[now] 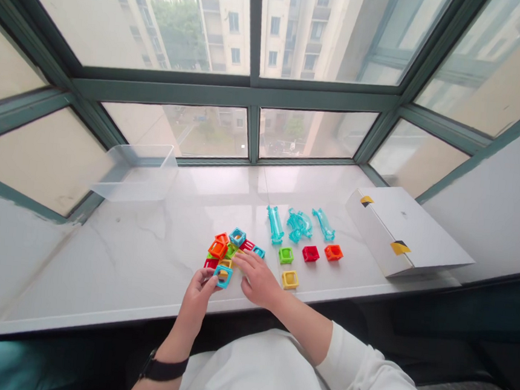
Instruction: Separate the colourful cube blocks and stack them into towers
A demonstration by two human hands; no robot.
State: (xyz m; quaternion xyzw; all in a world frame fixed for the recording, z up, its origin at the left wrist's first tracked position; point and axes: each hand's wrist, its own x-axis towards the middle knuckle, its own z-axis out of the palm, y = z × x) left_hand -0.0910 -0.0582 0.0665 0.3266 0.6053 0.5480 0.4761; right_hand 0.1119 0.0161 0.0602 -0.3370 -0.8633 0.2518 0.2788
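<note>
My left hand (197, 290) pinches a blue hollow cube block (222, 277) between thumb and fingers at the near side of a small pile. My right hand (257, 277) reaches over the pile's right side, fingers stretched out and touching the blocks there; its fingertips lie by a yellow piece. In the pile are an orange block (217, 249), another blue block (237, 237), and several red, green and yellow ones, partly covered by my hands. Right of my right hand stand a yellow block (289, 279), a green block (286, 255), a red block (311, 253) and an orange-red block (334, 252).
Behind the separate blocks lie clear turquoise track pieces: a straight one (275, 225), a curved cluster (300, 225) and a slanted one (323, 224). A clear plastic bin (140, 178) stands back left. A white box (402, 232) with striped tape sits right, on the white windowsill (135, 269).
</note>
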